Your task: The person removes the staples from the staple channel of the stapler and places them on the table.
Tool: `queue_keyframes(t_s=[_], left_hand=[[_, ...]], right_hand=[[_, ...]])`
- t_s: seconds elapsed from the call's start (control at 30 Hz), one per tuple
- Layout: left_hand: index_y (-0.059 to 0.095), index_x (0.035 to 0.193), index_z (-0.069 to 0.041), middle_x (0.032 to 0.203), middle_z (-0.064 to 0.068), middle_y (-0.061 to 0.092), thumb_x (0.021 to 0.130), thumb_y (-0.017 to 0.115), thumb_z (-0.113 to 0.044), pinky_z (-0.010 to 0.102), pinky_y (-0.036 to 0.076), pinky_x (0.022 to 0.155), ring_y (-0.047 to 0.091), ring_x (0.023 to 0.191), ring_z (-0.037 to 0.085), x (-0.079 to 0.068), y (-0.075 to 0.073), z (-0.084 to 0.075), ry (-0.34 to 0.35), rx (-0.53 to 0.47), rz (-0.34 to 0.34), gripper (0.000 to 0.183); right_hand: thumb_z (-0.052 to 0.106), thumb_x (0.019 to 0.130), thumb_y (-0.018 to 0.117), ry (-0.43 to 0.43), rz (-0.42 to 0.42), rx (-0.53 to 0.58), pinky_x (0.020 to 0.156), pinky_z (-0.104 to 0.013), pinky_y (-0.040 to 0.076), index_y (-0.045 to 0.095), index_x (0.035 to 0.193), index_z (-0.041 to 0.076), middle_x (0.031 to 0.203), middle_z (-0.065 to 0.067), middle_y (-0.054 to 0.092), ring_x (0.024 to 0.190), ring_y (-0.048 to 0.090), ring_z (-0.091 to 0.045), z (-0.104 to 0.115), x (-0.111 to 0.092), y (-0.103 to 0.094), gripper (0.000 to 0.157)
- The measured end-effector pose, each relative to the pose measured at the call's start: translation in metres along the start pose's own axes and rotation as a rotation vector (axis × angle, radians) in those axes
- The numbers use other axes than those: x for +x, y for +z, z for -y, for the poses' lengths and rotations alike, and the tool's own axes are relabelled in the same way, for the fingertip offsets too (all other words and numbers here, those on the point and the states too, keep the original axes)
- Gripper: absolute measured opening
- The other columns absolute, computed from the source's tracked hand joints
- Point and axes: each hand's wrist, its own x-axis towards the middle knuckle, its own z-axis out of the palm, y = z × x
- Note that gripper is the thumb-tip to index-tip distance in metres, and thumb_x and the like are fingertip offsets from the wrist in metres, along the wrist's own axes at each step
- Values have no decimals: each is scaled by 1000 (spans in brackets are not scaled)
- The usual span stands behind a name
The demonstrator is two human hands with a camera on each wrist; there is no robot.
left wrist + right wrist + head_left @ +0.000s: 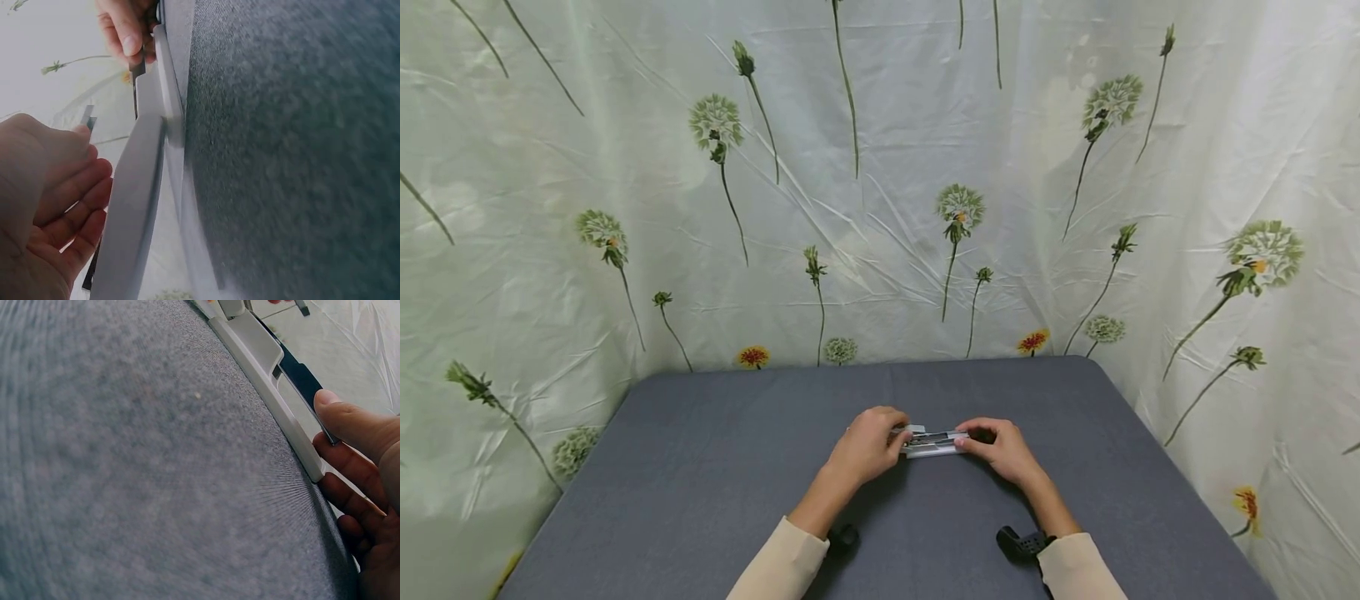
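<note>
A white-and-grey stapler (934,451) lies on the table with its top cover (134,194) swung back from the base. My left hand (868,442) is at its left end; in the left wrist view the thumb and forefinger pinch a short grey metal strip (90,119), which looks like a strip of staples. The strip is held apart from the stapler's dark metal rail (303,380). At the other end, my right hand (1006,452) grips that rail with the thumb on top and fingers beneath, near the tip of the white base (275,406).
A dark grey cloth covers the table (715,500). Behind it and along the sides hangs a pale curtain (880,275) printed with dandelions. Black straps with camera mounts (1021,543) sit at both wrists, below light sleeves (782,562).
</note>
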Motion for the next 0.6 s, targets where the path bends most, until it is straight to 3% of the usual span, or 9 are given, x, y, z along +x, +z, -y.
queue_keyframes(t_s=[0.37,0.6], left_hand=[[76,108,-15,108,0,75,98,73,-25,35,59,85,71,101,17,-17,-10,17,-7,-88,-93,15],[76,108,-14,105,0,75,98,73,-24,35,59,82,71,99,17,-25,-22,31,-6,-91,-149,14]], right_hand=[[28,88,83,3,-4,-6,71,-23,50,79,107,14,99,-4,76,79,61,-6,-1,-1,3,24],[28,88,83,-24,-11,-13,71,-23,50,79,107,14,98,-4,76,79,60,-5,-2,1,1,23]])
